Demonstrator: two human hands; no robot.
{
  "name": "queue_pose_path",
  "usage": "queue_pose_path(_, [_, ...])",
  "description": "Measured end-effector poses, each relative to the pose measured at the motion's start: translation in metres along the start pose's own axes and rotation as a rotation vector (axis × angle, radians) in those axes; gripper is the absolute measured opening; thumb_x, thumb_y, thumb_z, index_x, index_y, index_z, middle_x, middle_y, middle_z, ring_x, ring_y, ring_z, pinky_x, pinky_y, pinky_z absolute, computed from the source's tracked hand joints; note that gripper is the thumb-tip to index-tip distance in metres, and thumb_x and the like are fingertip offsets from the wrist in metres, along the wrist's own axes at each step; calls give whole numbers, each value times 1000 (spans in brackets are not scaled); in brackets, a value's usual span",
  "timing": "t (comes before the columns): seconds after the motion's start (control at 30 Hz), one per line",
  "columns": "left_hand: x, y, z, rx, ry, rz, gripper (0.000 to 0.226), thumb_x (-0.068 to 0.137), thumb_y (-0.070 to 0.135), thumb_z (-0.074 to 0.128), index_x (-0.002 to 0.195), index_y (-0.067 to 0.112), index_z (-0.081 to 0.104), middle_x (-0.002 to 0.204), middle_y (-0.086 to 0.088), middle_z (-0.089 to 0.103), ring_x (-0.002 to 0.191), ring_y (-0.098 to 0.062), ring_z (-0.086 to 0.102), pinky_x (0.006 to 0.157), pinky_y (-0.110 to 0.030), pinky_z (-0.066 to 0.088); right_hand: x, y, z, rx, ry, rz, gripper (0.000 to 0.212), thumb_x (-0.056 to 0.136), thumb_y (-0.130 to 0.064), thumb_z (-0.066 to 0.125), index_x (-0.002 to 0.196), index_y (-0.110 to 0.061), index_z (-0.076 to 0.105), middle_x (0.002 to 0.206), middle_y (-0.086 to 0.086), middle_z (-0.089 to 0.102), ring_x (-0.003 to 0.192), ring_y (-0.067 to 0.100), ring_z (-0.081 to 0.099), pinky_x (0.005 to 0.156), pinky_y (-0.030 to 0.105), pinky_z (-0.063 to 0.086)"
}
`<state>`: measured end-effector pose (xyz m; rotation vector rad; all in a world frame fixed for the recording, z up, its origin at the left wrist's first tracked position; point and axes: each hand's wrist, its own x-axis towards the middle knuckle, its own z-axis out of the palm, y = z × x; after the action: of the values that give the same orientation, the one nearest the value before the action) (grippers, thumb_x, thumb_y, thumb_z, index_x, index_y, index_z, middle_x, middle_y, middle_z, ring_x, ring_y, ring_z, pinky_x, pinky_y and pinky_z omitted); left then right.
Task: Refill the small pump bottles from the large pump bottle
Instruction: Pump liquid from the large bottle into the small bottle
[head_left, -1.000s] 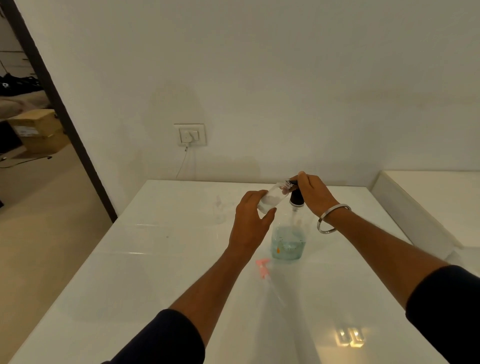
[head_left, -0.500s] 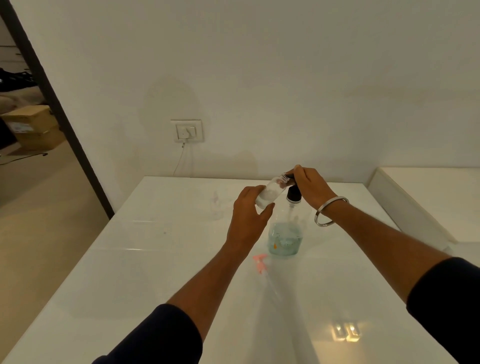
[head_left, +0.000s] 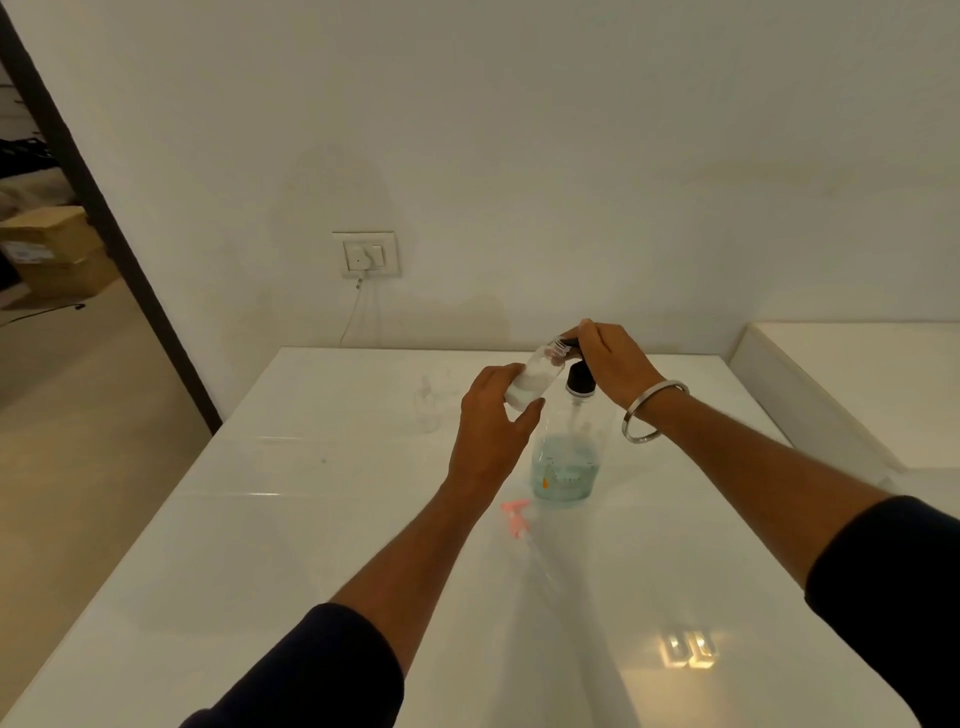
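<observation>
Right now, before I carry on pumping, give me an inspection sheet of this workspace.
Surface: white glossy table, light reflection near the right front.
Job's things: large pump bottle upright, blue liquid low; small bottle tilted, open neck at the pump's spout; another clear small bottle stands apart, left.
Clutter: pink pump top lying on the table.
Hands: left hand grips the small bottle; right hand rests on the pump head.
Cables: white cable hangs from the wall socket.
Surroundings: cardboard boxes through the doorway, left.
</observation>
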<state>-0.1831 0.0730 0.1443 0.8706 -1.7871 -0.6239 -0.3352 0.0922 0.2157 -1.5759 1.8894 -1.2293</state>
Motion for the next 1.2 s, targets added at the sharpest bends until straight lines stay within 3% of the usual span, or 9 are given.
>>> queue_pose_path(0.1, [2, 2, -1, -9, -4, 6, 38, 80, 19, 72, 115, 13, 59, 109, 0, 62, 94, -6, 54, 81, -15, 46, 1, 2, -1, 5, 6, 6, 47, 99, -24, 26, 98, 2, 64, 95, 18, 67, 86, 25, 59, 80, 29, 46])
queue_pose_path(0.4, [2, -7, 5, 12, -9, -25, 40, 80, 19, 73, 116, 12, 58, 111, -1, 61, 96, -8, 55, 84, -21, 48, -2, 7, 8, 55, 4, 66, 44, 100, -17, 26, 102, 9, 61, 89, 16, 60, 75, 19, 51, 55, -1, 36])
queue_pose_path(0.5, [2, -6, 3, 6, -5, -23, 40, 79, 19, 73, 116, 12, 59, 110, 0, 61, 95, -7, 55, 83, -21, 49, -3, 5, 4, 25, 5, 39, 45, 100, -18, 24, 99, 3, 64, 89, 12, 62, 74, 16, 52, 57, 2, 37])
queue_pose_path(0.6, [0, 0, 1, -4, -7, -10, 37, 81, 21, 72, 115, 14, 58, 110, 1, 61, 94, -4, 54, 83, -17, 48, 0, 2, -1, 17, -14, 22, 45, 99, -21, 25, 100, 3, 64, 95, 17, 66, 83, 21, 55, 69, 16, 42])
queue_pose_path(0.73, [3, 2, 1, -6, -4, -14, 38, 81, 21, 72, 116, 14, 58, 111, 0, 62, 96, -6, 55, 84, -19, 48, 1, 1, -3, 19, -6, 29, 46, 99, -21, 26, 98, 7, 62, 96, 22, 66, 80, 21, 53, 68, 20, 42])
queue_pose_path(0.87, [2, -5, 3, 17, -3, -20, 39, 80, 21, 72, 116, 14, 58, 111, 0, 61, 95, -6, 55, 83, -19, 48, 1, 6, 3, 54, 0, 34, 47, 99, -20, 26, 98, 10, 61, 97, 28, 65, 89, 40, 56, 73, 26, 42])
queue_pose_path(0.97, [1, -7, 6, 15, 0, -27, 39, 80, 21, 73, 116, 14, 58, 110, 0, 61, 94, -4, 54, 82, -16, 46, 0, 6, 7, 68, 22, 56, 44, 100, -17, 25, 103, 5, 62, 104, 24, 64, 86, 26, 55, 69, 14, 41])
queue_pose_path(1.03, [1, -7, 6, 14, 1, -23, 39, 80, 21, 73, 115, 14, 58, 110, 0, 62, 94, -4, 54, 83, -16, 47, -1, 6, 7, 65, 15, 56, 44, 100, -17, 24, 105, 6, 61, 104, 25, 64, 87, 26, 56, 68, 12, 40])
queue_pose_path(1.2, [0, -1, 2, -9, -2, -23, 39, 81, 22, 72, 116, 14, 58, 111, 0, 62, 97, -7, 55, 84, -20, 49, 0, 1, 0, 48, 5, 31, 44, 100, -19, 25, 103, 2, 64, 102, 19, 66, 88, 21, 55, 78, 23, 43])
